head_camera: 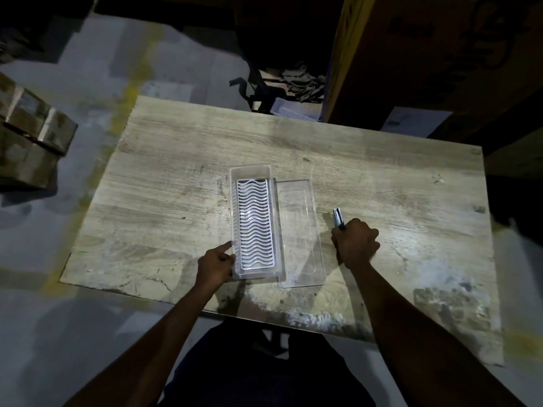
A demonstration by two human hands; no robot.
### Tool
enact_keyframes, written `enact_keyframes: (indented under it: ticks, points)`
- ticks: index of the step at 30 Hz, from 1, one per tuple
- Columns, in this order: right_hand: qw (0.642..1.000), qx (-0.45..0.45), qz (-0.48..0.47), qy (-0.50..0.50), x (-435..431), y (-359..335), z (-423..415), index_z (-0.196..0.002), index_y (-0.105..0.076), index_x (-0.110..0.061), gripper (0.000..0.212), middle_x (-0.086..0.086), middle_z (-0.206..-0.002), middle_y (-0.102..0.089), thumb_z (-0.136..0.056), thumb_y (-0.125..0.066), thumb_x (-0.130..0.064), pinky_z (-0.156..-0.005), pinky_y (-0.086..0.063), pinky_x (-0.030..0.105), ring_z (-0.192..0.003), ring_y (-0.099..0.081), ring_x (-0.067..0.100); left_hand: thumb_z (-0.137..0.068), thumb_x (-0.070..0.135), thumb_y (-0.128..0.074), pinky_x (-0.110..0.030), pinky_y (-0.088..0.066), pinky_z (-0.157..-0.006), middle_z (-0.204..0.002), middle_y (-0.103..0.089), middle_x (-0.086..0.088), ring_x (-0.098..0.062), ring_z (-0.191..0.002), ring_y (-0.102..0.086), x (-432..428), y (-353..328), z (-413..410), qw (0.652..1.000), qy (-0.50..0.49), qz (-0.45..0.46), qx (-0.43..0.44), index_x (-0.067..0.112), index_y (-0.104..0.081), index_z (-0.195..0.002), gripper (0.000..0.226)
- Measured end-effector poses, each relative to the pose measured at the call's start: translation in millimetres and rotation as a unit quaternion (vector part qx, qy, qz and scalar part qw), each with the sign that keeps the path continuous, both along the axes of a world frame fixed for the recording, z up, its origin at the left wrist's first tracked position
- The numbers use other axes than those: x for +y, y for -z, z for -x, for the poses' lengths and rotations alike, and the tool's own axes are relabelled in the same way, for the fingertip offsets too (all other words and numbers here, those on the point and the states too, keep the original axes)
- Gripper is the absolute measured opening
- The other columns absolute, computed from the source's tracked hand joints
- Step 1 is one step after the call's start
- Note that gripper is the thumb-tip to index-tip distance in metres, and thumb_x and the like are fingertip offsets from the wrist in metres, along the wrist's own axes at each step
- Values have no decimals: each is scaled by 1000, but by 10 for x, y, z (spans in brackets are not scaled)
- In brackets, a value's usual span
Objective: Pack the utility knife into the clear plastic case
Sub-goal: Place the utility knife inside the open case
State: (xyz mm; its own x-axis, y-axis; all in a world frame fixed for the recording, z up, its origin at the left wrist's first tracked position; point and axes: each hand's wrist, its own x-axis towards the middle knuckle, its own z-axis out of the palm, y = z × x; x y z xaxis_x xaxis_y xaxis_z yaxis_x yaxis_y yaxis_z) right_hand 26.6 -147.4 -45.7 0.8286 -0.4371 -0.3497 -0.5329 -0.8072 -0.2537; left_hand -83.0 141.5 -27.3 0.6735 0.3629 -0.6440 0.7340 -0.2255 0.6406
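— What lies around the case on the counter?
— Its clear lid lies flat just right of it; a white wavy insert sits inside.
— And the hands?
— The left hand rests open-fingered against the case's near left corner. Right of the lid, the right hand is fisted around the knife, its tip poking out.

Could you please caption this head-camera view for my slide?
Left hand steadies the open clear case; right hand grips the utility knife beside it.
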Motion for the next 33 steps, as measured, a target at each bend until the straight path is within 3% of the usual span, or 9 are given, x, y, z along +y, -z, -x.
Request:
enact_keyframes:
  ticks: [4,7,12,15,17,20,24,26,33]
  points:
    - [996,-42,-70,28,215,-241,86,-90,-67,-15,28,8,-94,-68,-72,-66,-36,-82,-43,45,-105,-48,36,-88,4,-61,-20,-55,-44,-69,-54,-6,-22,-57,-58,46,-51,-21,999,22,25,16,15,-53,-133,47]
    - [989,-80,-117,45,497,-457,140,-92,-67,-19,26,4,-94,-69,-72,-66,-35,-83,-40,45,-110,-43,34,-86,2,-63,-16,-44,-35,-74,-53,-7,-26,-63,-56,93,-75,-65,998,44,31,23,15,-56,-130,47]
    - [976,-125,-175,33,1192,-816,158,-90,-67,-23,26,0,-87,-72,-70,-67,-39,-82,-42,44,-112,-42,31,-82,4,-64,-12,-41,-37,-67,-61,-1,-4,-43,-58,197,-70,-155,992,118,15,32,19,-58,-129,49]
    - [977,-115,-178,-14,1592,-871,166,-89,-67,-23,27,0,-87,-70,-70,-66,-42,-86,-44,46,-111,-41,30,-78,14,-70,-9,-46,-49,-74,-70,-6,-3,-52,-62,251,-66,-207,984,180,2,15,18,-55,-131,55]
    - [982,-94,-161,-41,1792,-810,171,-86,-66,-20,24,1,-87,-68,-71,-65,-39,-86,-41,47,-108,-41,31,-77,16,-72,-9,-45,-50,-85,-73,-11,-11,-59,-61,277,-58,-237,980,199,-3,9,20,-52,-131,58]
    - [990,-62,-100,-76,1985,-598,183,-76,-62,-19,19,2,-86,-65,-70,-64,-36,-88,-37,50,-107,-42,33,-76,14,-70,-11,-42,-43,-72,-65,-4,-9,-54,-56,306,-26,-250,977,213,3,1,22,-50,-120,49]
    - [996,-31,-36,-79,2079,-311,229,-78,-61,-18,19,2,-89,-67,-71,-63,-36,-95,-32,57,-113,-42,33,-75,12,-68,-29,-50,-56,-68,-60,-1,-21,-62,-59,325,43,-266,971,238,3,-5,23,-50,-89,25]
    - [996,-20,-7,-84,2105,-221,257,-85,-65,-17,22,3,-91,-69,-73,-62,-36,-98,-30,59,-114,-42,33,-73,13,-68,-34,-53,-63,-69,-62,-3,-25,-67,-62,336,83,-270,968,250,-5,-2,29,-46,-75,27]
    - [991,-14,77,-106,2147,-24,369,-83,-69,-13,28,10,-89,-70,-73,-62,-38,-98,-29,55,-107,-50,37,-73,17,-72,-34,-53,-74,-82,-70,-12,-30,-82,-68,367,134,-295,968,252,22,-6,26,-50,-85,27]
